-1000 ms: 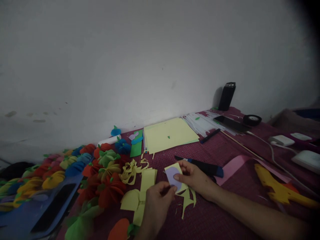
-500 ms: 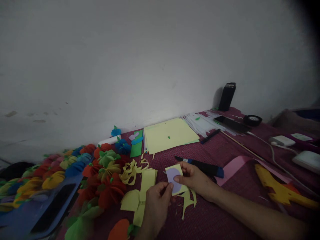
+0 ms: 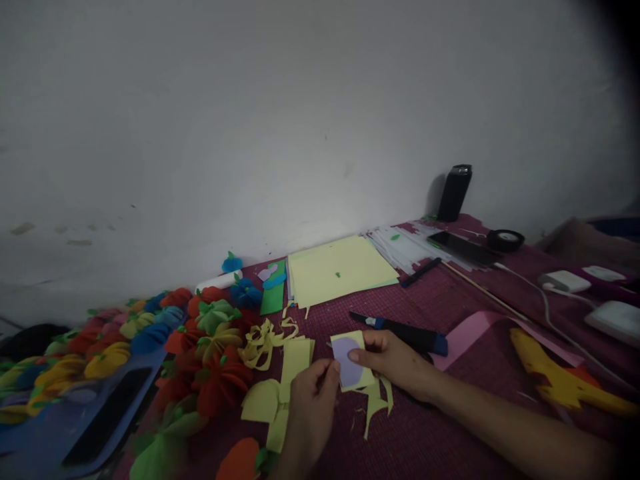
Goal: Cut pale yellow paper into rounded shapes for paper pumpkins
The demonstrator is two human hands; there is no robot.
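Note:
A small pale-yellow paper square [image 3: 361, 341] with a purple paper circle [image 3: 347, 372] on top is held low over the table. My right hand [image 3: 393, 360] grips its right side, thumb pressing on the circle. At the left edge, my left hand [image 3: 316, 393] has its thumb and forefinger pinched against the square and circle. Pointed metal tips show beside the square's left edge; the rest of that tool is hidden. Yellow paper offcuts [image 3: 376, 403] lie just below the right hand. Left of my hands are yellow paper strips [image 3: 295, 360] and cut yellow circles [image 3: 261, 401].
A box cutter [image 3: 410, 335] lies behind my right hand. Yellow sheets [image 3: 345, 270] are stacked near the wall. Colourful paper pumpkins [image 3: 215, 347] crowd the left. At right are a pink ribbon [image 3: 470, 337], a yellow glue gun [image 3: 545, 373], a phone [image 3: 463, 248] and a black bottle [image 3: 454, 195].
My left fingers have drawn slightly left, from over the circle to the square's left edge. The right hand keeps its hold with little movement.

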